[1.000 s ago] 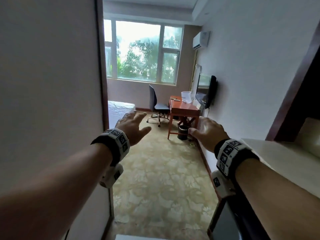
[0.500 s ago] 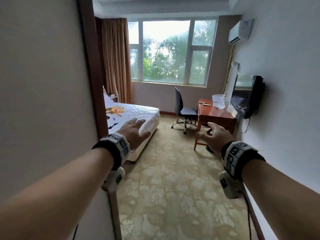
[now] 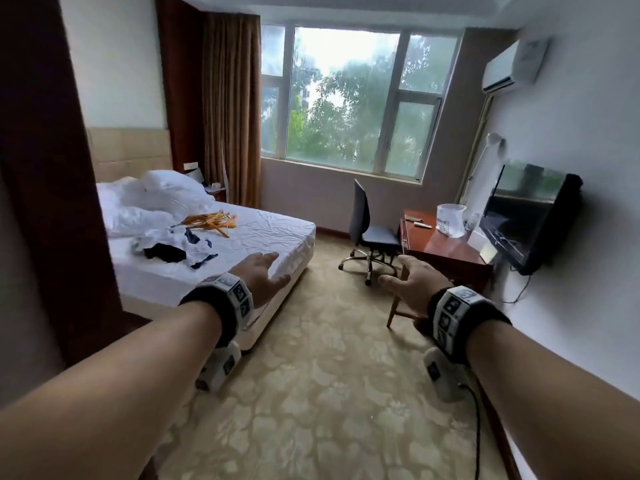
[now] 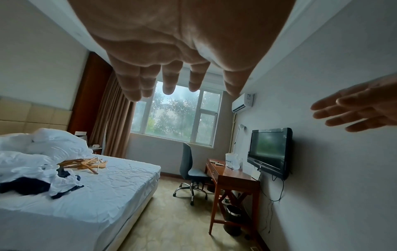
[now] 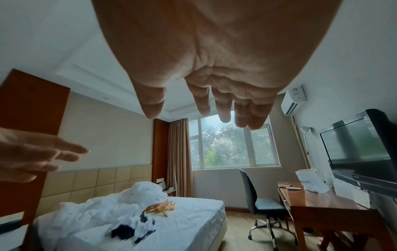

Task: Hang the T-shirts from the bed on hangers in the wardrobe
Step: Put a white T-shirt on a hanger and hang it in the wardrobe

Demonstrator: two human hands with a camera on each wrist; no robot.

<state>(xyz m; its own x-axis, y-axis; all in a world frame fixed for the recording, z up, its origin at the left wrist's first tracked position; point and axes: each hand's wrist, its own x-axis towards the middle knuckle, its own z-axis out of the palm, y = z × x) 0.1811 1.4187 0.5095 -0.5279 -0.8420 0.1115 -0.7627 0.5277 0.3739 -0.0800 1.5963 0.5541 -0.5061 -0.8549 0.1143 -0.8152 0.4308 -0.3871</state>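
Head view: left hand [image 3: 260, 276] and right hand [image 3: 414, 285] reach forward, fingers relaxed, empty.

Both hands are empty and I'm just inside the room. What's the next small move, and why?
Probably step toward the bed and reach the left hand for the T-shirt pile: both it and the right hand hold nothing, and the wooden hangers lie just beyond the pile.

Your head camera looks forward and down the room, over both forearms. Each wrist camera sits under its palm, close, facing the window [image 3: 346, 98]. All three share the bed [image 3: 242, 251] and table [image 3: 446, 251].
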